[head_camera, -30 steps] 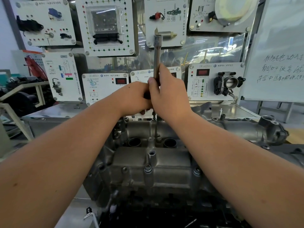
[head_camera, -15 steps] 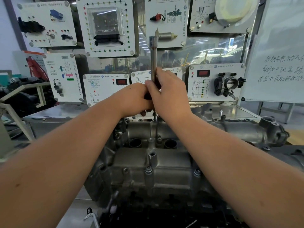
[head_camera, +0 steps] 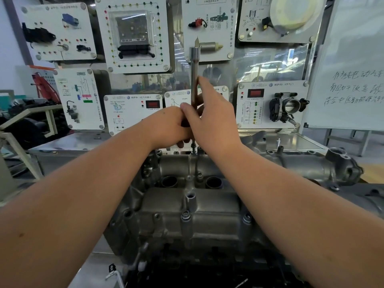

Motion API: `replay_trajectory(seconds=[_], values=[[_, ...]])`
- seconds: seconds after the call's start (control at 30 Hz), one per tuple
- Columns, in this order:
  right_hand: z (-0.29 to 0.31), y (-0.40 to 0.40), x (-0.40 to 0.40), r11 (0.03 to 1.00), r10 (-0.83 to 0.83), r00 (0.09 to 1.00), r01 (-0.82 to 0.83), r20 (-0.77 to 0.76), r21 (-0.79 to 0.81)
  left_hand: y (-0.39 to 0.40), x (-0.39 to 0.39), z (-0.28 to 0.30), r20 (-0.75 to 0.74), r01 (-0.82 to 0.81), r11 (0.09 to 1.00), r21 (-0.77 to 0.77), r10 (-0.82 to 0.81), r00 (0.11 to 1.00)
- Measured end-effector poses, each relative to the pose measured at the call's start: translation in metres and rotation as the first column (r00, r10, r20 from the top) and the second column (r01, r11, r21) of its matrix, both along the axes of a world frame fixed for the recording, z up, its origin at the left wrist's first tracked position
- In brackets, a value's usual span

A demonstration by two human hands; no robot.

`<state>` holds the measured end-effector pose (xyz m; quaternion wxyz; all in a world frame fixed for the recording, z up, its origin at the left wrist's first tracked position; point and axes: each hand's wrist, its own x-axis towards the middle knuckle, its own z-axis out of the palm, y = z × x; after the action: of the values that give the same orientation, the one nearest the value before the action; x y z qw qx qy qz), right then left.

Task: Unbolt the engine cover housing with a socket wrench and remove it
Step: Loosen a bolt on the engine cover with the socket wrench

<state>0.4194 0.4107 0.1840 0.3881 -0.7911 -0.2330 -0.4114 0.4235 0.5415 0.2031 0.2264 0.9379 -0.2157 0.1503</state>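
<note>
Your fingers on the right hand lie fairly straight along the socket wrench, pressing its upright shaft from the right, while your thumb meets it from the left. Your left hand is curled low around the tool just under the right hand, the two hands touching; its fingertips are mostly hidden, so you cannot tell exactly how they close. The wrench stands nearly vertical, its thicker metal end up in front of the display boards, its thin lower end reaching down to a bolt at the far edge of the engine cover housing.

That grey cast housing sits directly below your forearms, on the engine, with two round wells side by side near its middle and bolt heads along its near edge. It rests on a metal workbench whose top runs to both sides behind it.

Behind the bench rises a wall of white training panels carrying mounted car parts, coloured sockets and small red displays; one panel at the right holds a throttle body. A whiteboard with handwritten characters stands at the far right.
</note>
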Motion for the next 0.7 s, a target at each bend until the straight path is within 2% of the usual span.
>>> replay_trajectory(seconds=[0.13, 0.33, 0.57, 0.7], values=[[0.001, 0.0006, -0.001, 0.999, -0.037, 0.998, 0.039, 0.054, -0.037, -0.001, -0.0021, 0.0008, -0.004, -0.005, 1.0, 0.006, 0.005, 1.0], [0.0015, -0.0005, -0.0058, 1.0, 0.011, 0.998, -0.012, -0.054, -0.028, -0.0023, -0.0068, 0.002, -0.04, 0.021, 0.999, -0.026, -0.022, 0.999], [0.0016, 0.0001, -0.0053, 1.0, 0.019, 1.0, -0.019, -0.008, -0.003, -0.0018, -0.001, -0.0004, 0.007, -0.016, 1.0, 0.01, 0.016, 1.0], [0.0024, 0.0003, -0.0053, 1.0, 0.008, 0.996, -0.009, -0.084, -0.007, -0.0018, -0.0027, 0.0001, -0.019, 0.01, 1.0, -0.014, -0.01, 1.0]])
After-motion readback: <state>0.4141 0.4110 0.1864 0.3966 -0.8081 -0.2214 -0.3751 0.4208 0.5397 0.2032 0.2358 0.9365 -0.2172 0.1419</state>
